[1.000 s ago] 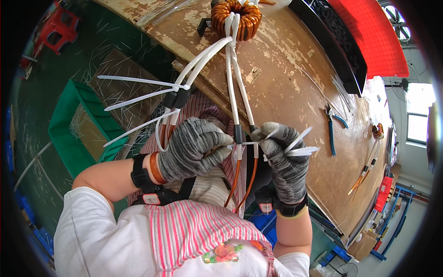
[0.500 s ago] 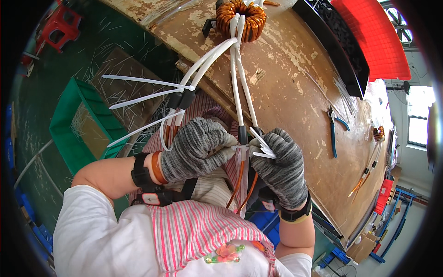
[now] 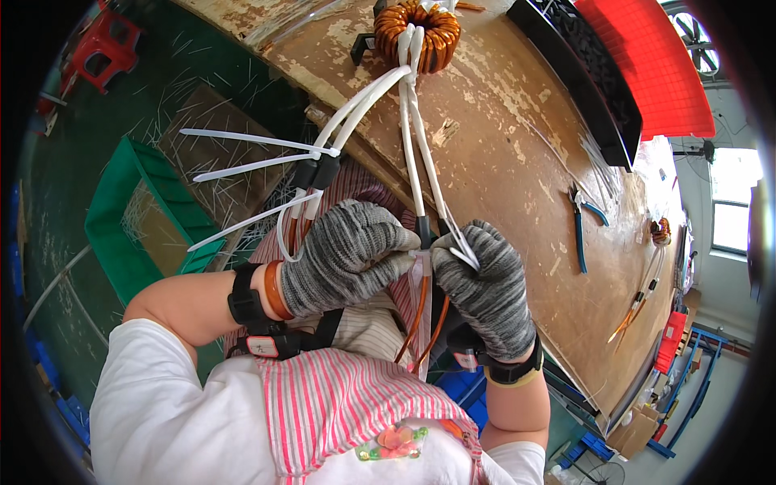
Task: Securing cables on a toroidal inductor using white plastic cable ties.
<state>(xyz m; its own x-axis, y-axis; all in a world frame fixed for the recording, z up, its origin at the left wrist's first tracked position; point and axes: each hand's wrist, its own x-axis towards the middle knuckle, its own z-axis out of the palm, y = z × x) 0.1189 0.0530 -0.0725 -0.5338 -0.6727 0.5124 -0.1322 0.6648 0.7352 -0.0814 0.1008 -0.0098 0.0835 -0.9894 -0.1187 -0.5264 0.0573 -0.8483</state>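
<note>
A copper-wound ring coil (image 3: 416, 39) lies at the table's far edge, its white-sleeved leads (image 3: 409, 145) running toward me. My left hand (image 3: 343, 259), in a grey knit glove, pinches a white cable tie (image 3: 420, 253) at the lead just below a black sleeve (image 3: 422, 229). My gloved right hand (image 3: 487, 283) is closed around several loose white cable ties (image 3: 464, 252), close beside that lead. Bare copper-coloured ends (image 3: 418, 311) hang below both hands. At the left, the other lead pair carries black sleeves (image 3: 325, 172) and long tie tails (image 3: 242, 139) sticking out.
Blue-handled pliers (image 3: 579, 230) lie on the worn wooden table (image 3: 517, 186), near loose ties (image 3: 598, 166). A second coil (image 3: 661, 232) with leads sits farther right. Black (image 3: 590, 89) and red bins (image 3: 655, 65) stand at the back; a green crate (image 3: 153, 226) is left.
The right hand has shifted slightly up and left, and its loose ties now point more steeply upward along the lead. The left hand keeps its pinch almost in place.
</note>
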